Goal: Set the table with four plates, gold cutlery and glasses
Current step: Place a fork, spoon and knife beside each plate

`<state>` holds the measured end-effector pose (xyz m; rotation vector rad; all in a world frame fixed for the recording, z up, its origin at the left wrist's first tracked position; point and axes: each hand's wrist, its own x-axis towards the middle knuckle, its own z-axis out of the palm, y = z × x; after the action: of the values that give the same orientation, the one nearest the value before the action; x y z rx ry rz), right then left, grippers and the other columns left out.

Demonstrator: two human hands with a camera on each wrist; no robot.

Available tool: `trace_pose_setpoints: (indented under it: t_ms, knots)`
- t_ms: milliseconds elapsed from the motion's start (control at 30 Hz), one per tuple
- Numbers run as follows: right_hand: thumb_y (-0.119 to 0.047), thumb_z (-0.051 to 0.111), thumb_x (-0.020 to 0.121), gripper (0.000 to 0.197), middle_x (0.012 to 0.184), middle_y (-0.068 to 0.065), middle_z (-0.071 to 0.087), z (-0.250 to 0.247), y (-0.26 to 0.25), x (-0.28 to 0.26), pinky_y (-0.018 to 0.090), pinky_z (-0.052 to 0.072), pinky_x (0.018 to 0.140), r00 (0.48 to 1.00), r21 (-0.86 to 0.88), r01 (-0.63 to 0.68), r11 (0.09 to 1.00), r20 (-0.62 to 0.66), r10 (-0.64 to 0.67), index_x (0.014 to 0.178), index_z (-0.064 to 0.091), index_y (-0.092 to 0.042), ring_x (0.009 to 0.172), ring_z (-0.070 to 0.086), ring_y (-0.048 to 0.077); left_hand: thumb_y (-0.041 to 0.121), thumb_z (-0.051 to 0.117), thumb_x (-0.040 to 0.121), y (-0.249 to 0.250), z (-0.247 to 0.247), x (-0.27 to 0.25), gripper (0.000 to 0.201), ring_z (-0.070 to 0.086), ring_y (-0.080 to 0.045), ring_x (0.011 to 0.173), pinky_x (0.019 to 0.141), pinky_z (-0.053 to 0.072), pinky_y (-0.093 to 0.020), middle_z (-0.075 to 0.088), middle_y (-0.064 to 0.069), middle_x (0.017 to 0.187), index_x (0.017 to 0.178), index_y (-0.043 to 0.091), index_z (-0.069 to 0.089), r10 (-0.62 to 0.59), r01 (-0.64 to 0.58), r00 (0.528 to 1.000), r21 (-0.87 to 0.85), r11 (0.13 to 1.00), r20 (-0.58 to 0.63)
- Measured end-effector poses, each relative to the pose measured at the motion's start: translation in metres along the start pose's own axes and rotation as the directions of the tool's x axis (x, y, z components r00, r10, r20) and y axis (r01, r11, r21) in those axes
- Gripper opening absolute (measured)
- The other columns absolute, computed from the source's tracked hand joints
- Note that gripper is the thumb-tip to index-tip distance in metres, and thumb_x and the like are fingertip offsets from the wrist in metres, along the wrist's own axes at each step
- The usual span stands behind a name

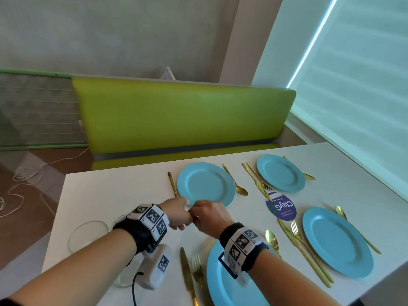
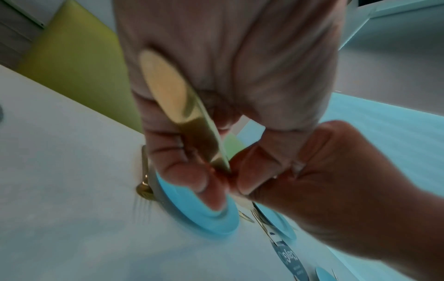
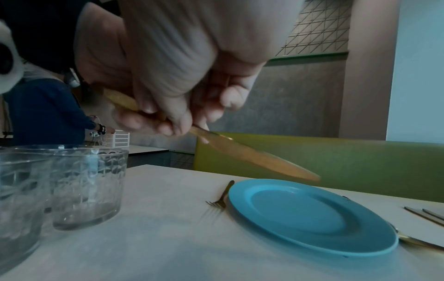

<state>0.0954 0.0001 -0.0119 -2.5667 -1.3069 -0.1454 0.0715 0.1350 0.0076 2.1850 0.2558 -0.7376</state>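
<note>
Meanwhile, both hands met over the table: left hand [image 1: 177,214] & right hand [image 1: 208,217] each pinched the gold knife [image 3: 252,157]. Knife's long axis sloped down, blade tip toward the blue plate [image 3: 310,214] w/ a fork [image 3: 220,199] beside it.

knife [image 3: 254,157]: gold metal, polished, held in the fingers [image 3: 153,121]
plate [image 3: 310,214]: blue, smooth, matt, plastic-looking, below the fingers
glasses [image 3: 88,186]: clear, patterned, shiny
counter [image 3: 149,247]: pale, matt
bench [image 1: 176,115]: green, smooth upholstery with slight sheen
</note>
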Motion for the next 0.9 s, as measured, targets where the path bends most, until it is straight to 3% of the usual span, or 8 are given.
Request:
trace_pose_setpoints:
  t_ms: [33, 100, 200, 333, 467, 567, 700, 900]
  knots:
    - [-0.019, 0.067, 0.059, 0.009, 0.058, -0.007, 0.062, 0.003, -0.003, 0.005, 0.016, 0.041, 0.039, 1.0, -0.016, -0.029, 0.999, -0.011, 0.029, 0.062, 0.073, -0.025, 0.05, 0.063, 0.016, 0.013, 0.057, 0.076, -0.004, -0.006, -0.003, 0.056, 0.063, -0.016, 0.079, 0.06, 0.05, -0.024, 0.064, -0.006, 0.09, 0.13, 0.008, 0.045, 0.0, 0.001, 0.999, 0.004, 1.0, -0.038]
    - [-0.02, 0.056, 0.083, 0.02, 0.086, 0.0, 0.069, 0.004, -0.007, 0.017, 0.028, 0.052, 0.062, 0.98, -0.11, -0.137, 0.984, 0.129, 0.151, 0.091, 0.074, -0.021, 0.078, 0.067, 0.023, 0.021, 0.062, 0.079, -0.015, -0.021, -0.008, 0.055, 0.059, -0.019, 0.101, 0.082, 0.048, -0.027, 0.064, -0.005, 0.113, 0.13, 0.014, 0.045, 0.009, -0.011, 0.98, -0.01, 1.0, -0.197]
    - [-0.02, 0.045, 0.092, 0.028, 0.107, 0.004, 0.067, 0.004, -0.008, 0.034, 0.032, 0.049, 0.08, 0.874, -0.138, -0.357, 0.924, 0.3, 0.382, 0.108, 0.068, -0.017, 0.101, 0.061, 0.027, 0.025, 0.06, 0.084, -0.032, -0.048, -0.012, 0.052, 0.055, -0.021, 0.113, 0.09, 0.039, -0.024, 0.064, -0.003, 0.118, 0.132, 0.012, 0.045, -0.023, -0.059, 0.894, -0.167, 0.984, -0.447]
    - [-0.015, 0.045, 0.088, 0.026, 0.089, 0.006, 0.064, 0.019, -0.003, 0.064, 0.03, 0.051, 0.073, 0.734, -0.096, -0.609, 0.787, 0.307, 0.606, 0.098, 0.069, -0.012, 0.082, 0.06, 0.024, 0.02, 0.054, 0.089, -0.052, -0.077, -0.008, 0.039, 0.051, -0.024, 0.122, 0.098, 0.037, -0.024, 0.06, -0.006, 0.126, 0.127, 0.012, 0.052, -0.114, -0.035, 0.837, -0.261, 0.965, -0.536]
    - [-0.011, 0.041, 0.091, 0.024, 0.075, 0.006, 0.056, 0.043, 0.003, 0.097, 0.028, 0.05, 0.063, 0.673, -0.134, -0.654, 0.745, 0.347, 0.653, 0.074, 0.057, -0.005, 0.084, 0.058, 0.025, 0.018, 0.054, 0.088, -0.064, -0.096, 0.0, 0.031, 0.057, -0.026, 0.116, 0.095, 0.041, -0.025, 0.062, -0.006, 0.124, 0.118, 0.013, 0.06, -0.153, -0.044, 0.815, -0.323, 0.946, -0.558]
    - [-0.014, 0.046, 0.09, 0.017, 0.093, 0.01, 0.062, 0.061, 0.005, 0.119, 0.021, 0.035, 0.052, 0.626, -0.128, -0.69, 0.712, 0.389, 0.676, 0.089, 0.061, -0.006, 0.084, 0.056, 0.025, 0.017, 0.055, 0.085, -0.073, -0.103, 0.01, 0.021, 0.061, -0.029, 0.11, 0.096, 0.049, -0.034, 0.066, -0.01, 0.118, 0.105, 0.016, 0.062, -0.171, -0.08, 0.816, -0.401, 0.913, -0.552]
    - [-0.014, 0.051, 0.088, 0.021, 0.109, 0.01, 0.065, 0.078, 0.002, 0.139, 0.025, 0.041, 0.068, 0.56, -0.126, -0.747, 0.653, 0.41, 0.72, 0.103, 0.062, -0.004, 0.102, 0.063, 0.026, 0.015, 0.055, 0.084, -0.079, -0.109, 0.02, 0.009, 0.063, -0.03, 0.108, 0.094, 0.051, -0.038, 0.066, -0.011, 0.114, 0.091, 0.021, 0.058, -0.176, -0.117, 0.818, -0.457, 0.881, -0.548]
    - [-0.014, 0.055, 0.087, 0.021, 0.108, 0.01, 0.067, 0.095, -0.002, 0.159, 0.027, 0.047, 0.071, 0.513, -0.038, -0.818, 0.574, 0.404, 0.757, 0.104, 0.062, -0.003, 0.101, 0.065, 0.026, 0.016, 0.054, 0.084, -0.091, -0.118, 0.032, 0.01, 0.064, -0.029, 0.103, 0.086, 0.051, -0.033, 0.067, -0.009, 0.108, 0.089, 0.023, 0.058, -0.179, -0.112, 0.829, -0.471, 0.875, -0.53]
